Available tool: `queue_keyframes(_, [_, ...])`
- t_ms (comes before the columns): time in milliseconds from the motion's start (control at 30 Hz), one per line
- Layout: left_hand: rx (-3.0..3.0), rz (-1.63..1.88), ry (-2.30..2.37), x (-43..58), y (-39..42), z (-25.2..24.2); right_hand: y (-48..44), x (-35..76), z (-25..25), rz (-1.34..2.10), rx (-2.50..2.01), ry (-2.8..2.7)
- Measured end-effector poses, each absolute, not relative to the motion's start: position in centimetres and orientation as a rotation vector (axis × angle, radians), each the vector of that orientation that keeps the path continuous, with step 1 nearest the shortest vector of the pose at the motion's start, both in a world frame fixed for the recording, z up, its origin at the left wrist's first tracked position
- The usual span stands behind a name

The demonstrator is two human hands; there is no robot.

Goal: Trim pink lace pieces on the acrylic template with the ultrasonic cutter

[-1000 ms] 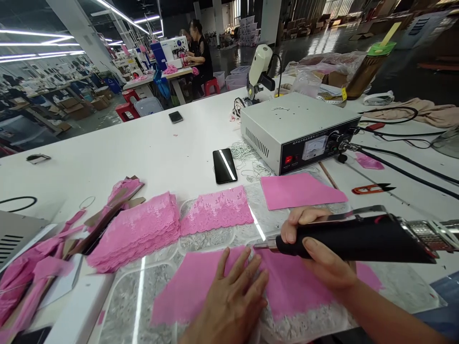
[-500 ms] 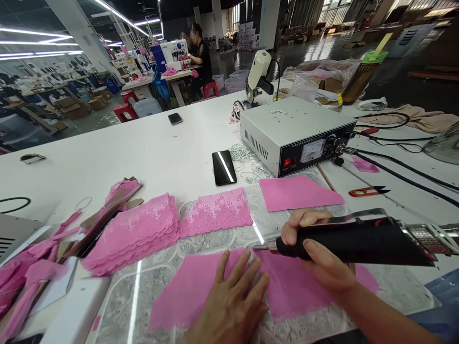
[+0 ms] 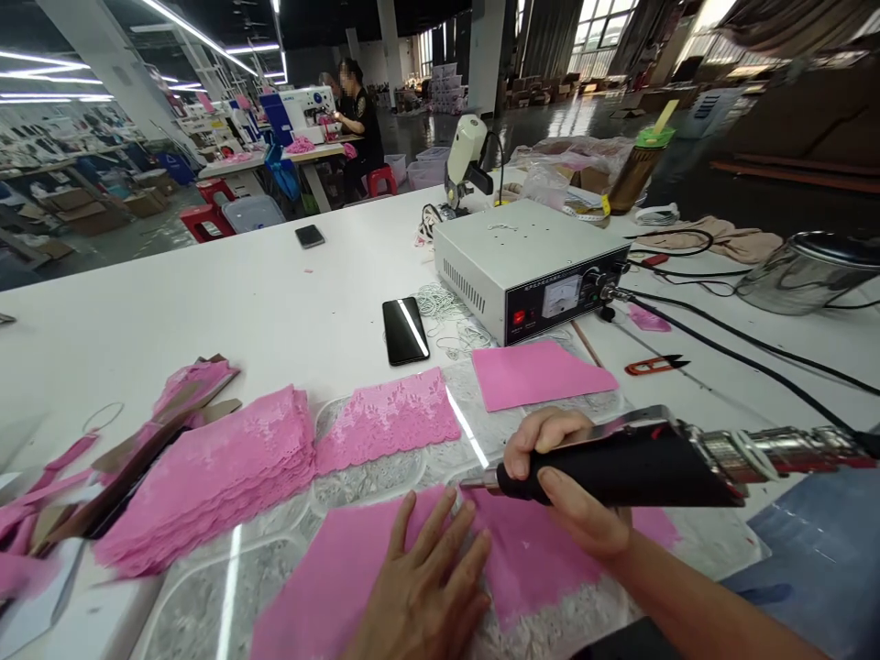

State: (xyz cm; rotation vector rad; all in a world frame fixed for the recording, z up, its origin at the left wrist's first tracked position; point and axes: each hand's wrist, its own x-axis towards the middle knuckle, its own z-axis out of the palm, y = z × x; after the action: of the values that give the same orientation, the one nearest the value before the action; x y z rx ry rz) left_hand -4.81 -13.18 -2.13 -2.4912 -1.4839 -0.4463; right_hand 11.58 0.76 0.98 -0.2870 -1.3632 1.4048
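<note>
My right hand is closed around a black handheld cutting tool whose metal tip touches a pink fabric piece lying on a glass plate. Beside the tip, my left hand lies flat with fingers spread and presses the pink fabric down. A cable runs from the tool's rear to a grey control box with a dial and a red switch.
A stack of pink lace, one lace piece and a plain pink piece lie ahead. A black phone, orange snips, a steel pot and pink strips sit around. A person sews at a far table.
The view has shifted right and slightly down, so everything sits further left in frame. Both hands keep their positions on the fabric and the tool.
</note>
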Motion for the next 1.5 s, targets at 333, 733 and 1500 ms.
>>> queue_keyframes(333, [-2.372, -0.5, -1.344, -5.7, -11.9, -3.4, 4.2, 17.6, 2.4, 1.074, -0.563, -0.956])
queue_keyframes(733, [-2.385, -0.303, -1.328, -6.6, -11.9, -3.7, 3.8, 20.1, 1.3, 1.092, -0.59, -0.92])
queue_keyframes(1500, [-2.397, -0.252, -1.272, -6.5, -11.7, -4.2, 4.4, 20.6, 0.7, 1.055, -0.54, -0.928])
